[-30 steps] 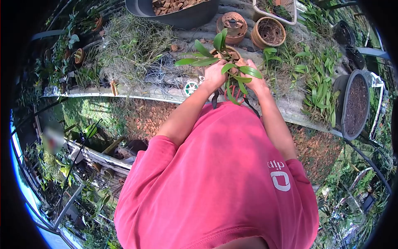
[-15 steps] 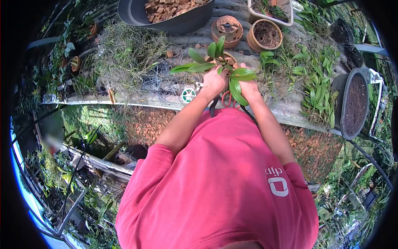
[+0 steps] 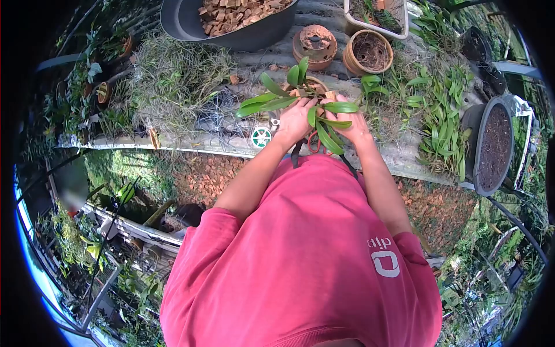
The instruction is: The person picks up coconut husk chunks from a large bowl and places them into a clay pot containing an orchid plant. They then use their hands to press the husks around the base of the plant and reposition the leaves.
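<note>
A broad-leaved green plant [image 3: 272,99], which looks like an orchid, stands in a clay pot [image 3: 317,84] among brown chunks. My left hand [image 3: 296,120] is closed about the base of the plant at the near left of the pot, its fingertips partly hidden by leaves. My right hand [image 3: 354,124] is at the near right side, fingers bent in at a brown chunk [image 3: 330,95] by the rim; leaves cover part of this hand. Red-handled scissors [image 3: 313,142] lie just below the hands. A green-and-white spool [image 3: 261,136] is left of them.
A black tub [image 3: 248,32] of brown chunks stands at the back. Two clay pots [image 3: 315,47] and a white-rimmed planter [image 3: 378,29] are right of it. Leafy plants [image 3: 445,133] and an oval soil-filled container [image 3: 494,147] lie right. Dry grassy roots [image 3: 179,81] spread left.
Both hands have moved slightly toward my body. The right hand's fingers have bent in, and a brown chunk now shows at them. The plant's leaves have shifted a little.
</note>
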Available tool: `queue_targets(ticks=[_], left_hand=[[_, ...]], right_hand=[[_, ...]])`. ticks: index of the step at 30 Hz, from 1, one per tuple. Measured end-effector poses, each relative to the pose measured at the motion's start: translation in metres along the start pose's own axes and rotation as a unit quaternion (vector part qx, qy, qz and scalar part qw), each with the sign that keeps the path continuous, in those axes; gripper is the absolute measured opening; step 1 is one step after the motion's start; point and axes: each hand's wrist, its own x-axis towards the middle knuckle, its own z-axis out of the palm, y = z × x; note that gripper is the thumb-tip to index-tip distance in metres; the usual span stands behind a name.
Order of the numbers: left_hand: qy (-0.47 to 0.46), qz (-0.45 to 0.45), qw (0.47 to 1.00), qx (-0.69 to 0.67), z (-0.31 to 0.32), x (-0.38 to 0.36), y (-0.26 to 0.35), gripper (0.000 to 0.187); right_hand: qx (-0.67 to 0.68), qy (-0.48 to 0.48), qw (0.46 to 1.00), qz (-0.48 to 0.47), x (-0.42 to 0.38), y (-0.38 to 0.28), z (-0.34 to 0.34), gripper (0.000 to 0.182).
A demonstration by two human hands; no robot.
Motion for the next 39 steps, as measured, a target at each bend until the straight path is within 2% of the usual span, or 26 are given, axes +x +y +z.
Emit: queue_targets(ticks=[2,3,6,7,10,11,14,15,18,19,22,25,28,29,33,39], left_hand=[[-0.004,-0.045,0.999,-0.008,-0.001,0.001,0.004,0.033],[-0.078,-0.091,0.993,-0.015,-0.008,0.006,0.009,0.029],[-0.082,-0.066,0.994,0.006,0.007,0.011,0.0,0.03],[-0.063,-0.032,0.997,0.036,0.011,0.012,-0.004,0.028],[-0.069,-0.087,0.994,0.022,0.002,0.012,0.004,0.029],[-0.055,-0.057,0.997,0.006,-0.006,0.011,0.008,0.031],[-0.077,-0.085,0.993,-0.028,-0.012,0.009,0.011,0.034],[-0.057,-0.084,0.994,-0.031,-0.008,0.006,0.009,0.035],[-0.024,-0.084,0.995,-0.042,0.002,0.0,0.007,0.038],[-0.031,-0.085,0.995,-0.047,-0.002,-0.002,0.009,0.039],[-0.034,-0.062,0.997,-0.032,-0.007,0.001,0.009,0.039],[-0.047,-0.073,0.996,-0.037,-0.006,0.001,0.008,0.04],[-0.055,-0.082,0.994,-0.042,-0.007,-0.001,0.009,0.041],[-0.055,-0.08,0.994,-0.041,-0.008,0.0,0.009,0.042],[-0.059,-0.062,0.996,-0.017,-0.004,0.0,0.005,0.046],[-0.086,-0.085,0.992,-0.04,-0.016,0.001,0.012,0.049]], right_hand=[[0.0,-0.05,0.999,0.008,0.001,-0.012,-0.014,0.024],[-0.013,-0.039,0.999,0.01,0.001,-0.009,-0.012,0.022],[0.052,-0.023,0.998,0.015,0.01,0.005,-0.008,0.02],[0.048,0.018,0.998,-0.036,0.011,0.01,-0.004,0.019],[0.025,-0.049,0.997,-0.054,0.018,0.016,-0.008,0.026],[0.092,-0.06,0.992,-0.07,0.023,0.018,-0.005,0.028],[0.171,-0.113,0.976,0.079,0.025,0.005,-0.021,0.029],[0.181,-0.106,0.97,0.123,0.025,0.003,-0.024,0.024],[0.355,0.128,0.921,0.097,0.024,0.009,0.014,0.022],[0.402,0.124,0.898,0.127,0.021,0.004,0.011,0.019],[0.453,-0.033,0.876,0.162,0.021,-0.001,-0.01,0.024],[0.451,-0.056,0.868,0.199,0.02,-0.001,-0.003,0.027],[0.528,-0.015,0.819,0.225,0.016,0.01,0.003,0.029],[0.533,-0.044,0.808,0.249,0.014,0.023,0.005,0.031],[0.539,-0.019,0.801,0.26,0.01,0.01,0.011,0.037],[0.398,0.011,0.897,0.19,0.015,0.017,0.025,0.027]])
